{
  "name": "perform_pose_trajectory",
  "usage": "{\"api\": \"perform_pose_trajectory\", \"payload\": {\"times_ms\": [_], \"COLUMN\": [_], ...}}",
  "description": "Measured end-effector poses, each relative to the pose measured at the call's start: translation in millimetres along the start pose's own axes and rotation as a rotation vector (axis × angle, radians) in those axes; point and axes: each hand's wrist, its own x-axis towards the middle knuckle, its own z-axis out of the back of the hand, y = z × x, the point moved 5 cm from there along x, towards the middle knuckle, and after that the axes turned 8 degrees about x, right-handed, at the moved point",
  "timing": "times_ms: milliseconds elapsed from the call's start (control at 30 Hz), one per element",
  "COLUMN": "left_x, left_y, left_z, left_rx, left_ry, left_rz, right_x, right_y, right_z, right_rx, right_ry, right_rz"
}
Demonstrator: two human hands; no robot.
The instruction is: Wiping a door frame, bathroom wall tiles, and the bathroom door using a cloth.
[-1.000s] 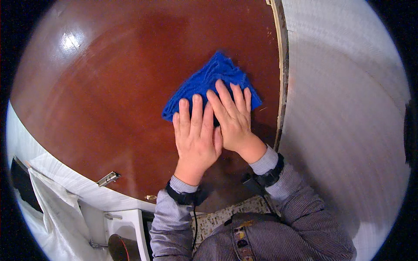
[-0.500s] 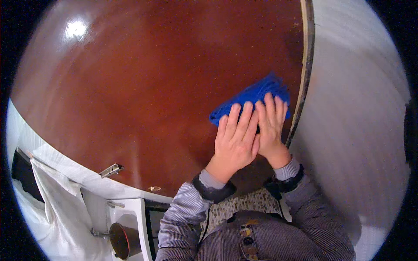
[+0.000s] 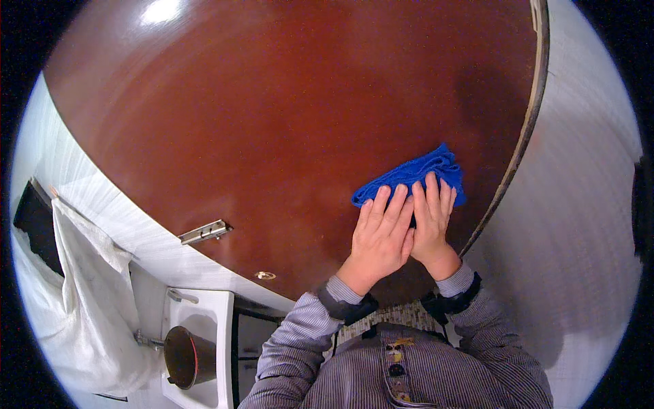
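A folded blue cloth lies against a glossy reddish-brown panel that looks like a door. My left hand presses on the cloth's lower edge with straight, flat fingers. Beside it, my right hand rests on the cloth's right part, its fingers stretched out too. The hands touch near the thumbs. Under the fingertips, part of the cloth is hidden.
A pale-rimmed edge bounds the panel on the right, with a pale wall beyond. A metal latch or bracket sits at its lower left edge. At lower left are a white sink, a dark bucket and white sheeting.
The view has shifted, so the panel's right edge sits farther right. My hands and the cloth have slid down the panel together, away from that edge.
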Motion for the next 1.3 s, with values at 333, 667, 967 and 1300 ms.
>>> {"api": "perform_pose_trajectory", "payload": {"times_ms": [333,667,967,1300], "left_x": [4.9,-56.6,-38.0,-112.2], "left_y": [58.0,77.9,121.4,117.8], "left_z": [65.6,68.5,124.7,94.8], "left_rx": [0.060,0.029,0.046,-0.010], "left_ry": [-0.149,-0.093,-0.287,-0.171], "left_rz": [0.083,0.178,0.220,0.331], "right_x": [69.8,29.7,95.3,20.3], "right_y": [72.5,102.8,158.7,158.5], "right_z": [-16.9,-55.5,-63.9,-98.6], "right_rx": [0.028,0.060,0.023,0.002], "right_ry": [-0.094,0.119,0.091,0.228], "right_rz": [0.216,0.169,0.366,0.397]}}
